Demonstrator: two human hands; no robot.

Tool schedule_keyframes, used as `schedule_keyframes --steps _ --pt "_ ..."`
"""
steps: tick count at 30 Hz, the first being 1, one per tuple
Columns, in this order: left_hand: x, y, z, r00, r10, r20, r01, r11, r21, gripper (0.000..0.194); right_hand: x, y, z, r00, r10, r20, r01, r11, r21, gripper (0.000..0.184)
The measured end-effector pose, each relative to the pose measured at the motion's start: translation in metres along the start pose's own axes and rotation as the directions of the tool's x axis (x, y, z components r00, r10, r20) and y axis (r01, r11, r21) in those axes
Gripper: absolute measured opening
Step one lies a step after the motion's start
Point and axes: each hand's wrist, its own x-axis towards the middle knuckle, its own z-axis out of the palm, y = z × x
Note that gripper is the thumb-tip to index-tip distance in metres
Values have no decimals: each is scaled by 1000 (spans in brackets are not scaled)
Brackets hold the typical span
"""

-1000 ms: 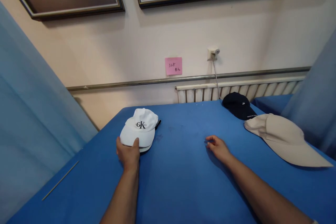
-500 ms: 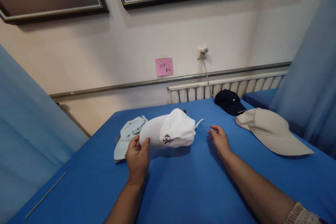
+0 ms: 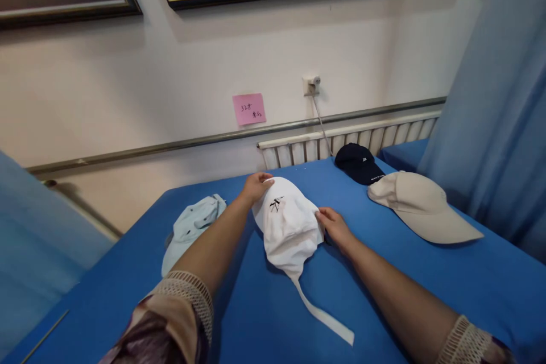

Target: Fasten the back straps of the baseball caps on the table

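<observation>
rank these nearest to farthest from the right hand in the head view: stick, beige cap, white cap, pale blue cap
1. White cap: touching the right hand, on its left.
2. Beige cap: apart from the hand, off to its right.
3. Pale blue cap: left, past the white cap.
4. Stick: far left, toward the bottom corner.

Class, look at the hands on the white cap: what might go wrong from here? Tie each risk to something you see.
1. The white cap has a loose strap trailing in front, which might get caught under an arm.
2. The left forearm partly hides the pale blue cap, so drawing it back could nudge that cap.
3. The beige cap points its brim toward the table's right edge; a bump might push it over.
</observation>
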Motion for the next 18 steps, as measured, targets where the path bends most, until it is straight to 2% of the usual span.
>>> schedule_keyframes --steps 3,5,7,10,12,14,16,18 --pt "8 -4 17 994 61 -88 -58 997 42 31 9 9 -6 995 -32 -96 7 970 -245 32" --pt "-6 -11 19 983 86 -165 -77 995 61 34 11 11 -10 989 -32 -143 -15 949 -316 30" --pt "-34 -22 14 970 89 -224 -75 995 72 35 11 10 -12 987 -40 -157 -26 918 -395 30" --pt "-93 -41 2 958 81 -276 -48 991 125 39 6 5 -11 990 -56 -128 -27 824 -566 29" --pt "-131 -50 -4 974 60 -219 -25 987 161 42 3 1 -11 994 -60 -94 -13 775 -632 27" --pt "-158 -54 -6 995 60 -82 -43 980 192 42 0 -1 -11 996 -59 -64 3 759 -651 21" --pt "-171 -56 -5 996 84 12 -84 964 253 33 -2 -2 -12 998 -56 -33 21 764 -644 17" --pt "-172 -56 -2 993 110 37 -116 948 298 22 -5 -1 -12 998 -53 19 53 780 -624 16"
